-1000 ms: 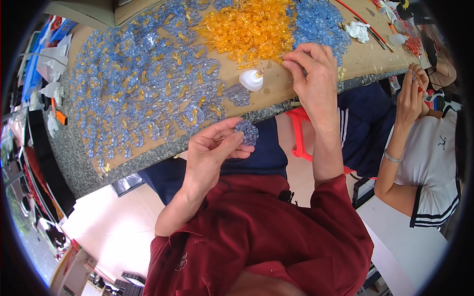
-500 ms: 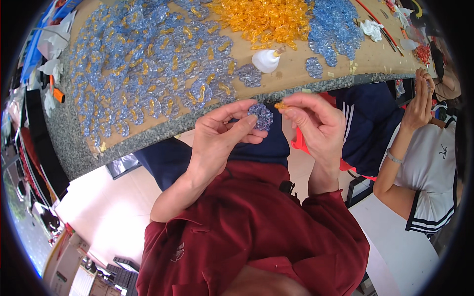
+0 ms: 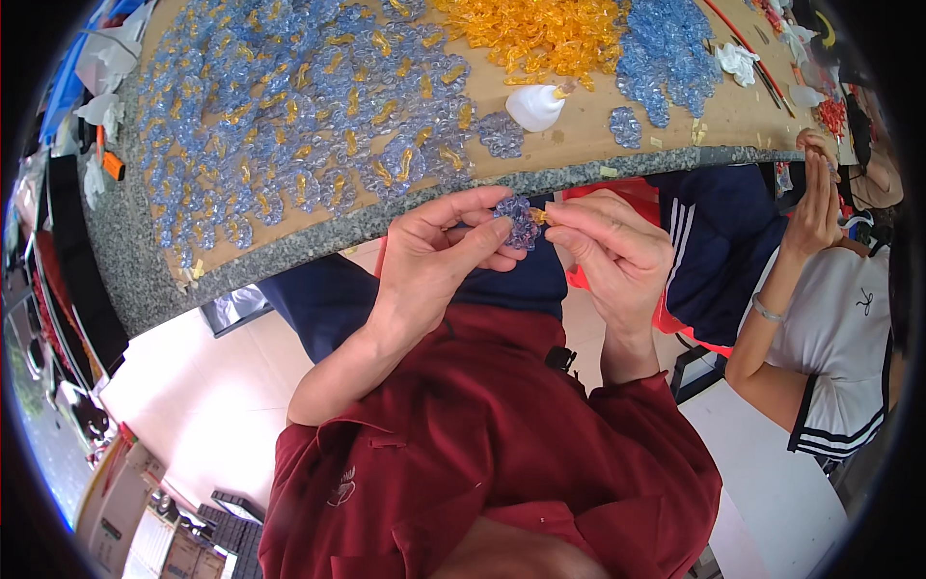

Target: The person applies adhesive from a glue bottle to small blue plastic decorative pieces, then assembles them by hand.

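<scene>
Between the thumb and fingers of my left hand (image 3: 439,253) is a clear bluish-purple faceted plastic piece (image 3: 517,224), roughly round with a scalloped edge. My right hand (image 3: 617,246) pinches a small amber plastic piece (image 3: 539,216) in its fingertips, right at the purple piece's right edge. Whether the two are joined or only touching, I cannot tell. Both hands are held in front of the table's near edge, over my lap. Just beyond them on the table, a white squeeze bottle (image 3: 534,107) with a brownish tip leans beside a single bluish piece (image 3: 501,135).
Many blue pieces with amber bits on them (image 3: 318,116) cover the table's left. An amber heap (image 3: 535,39) and a blue heap (image 3: 666,58) lie farther back. Crumpled tissue (image 3: 738,63) and red rods (image 3: 748,48) are at right. Another person's hands (image 3: 818,198) are at the far right.
My right hand has brought the amber piece leftward against the purple piece's edge. The left hand keeps its hold, and the purple piece is turned more edge-on. The view has shifted slightly.
</scene>
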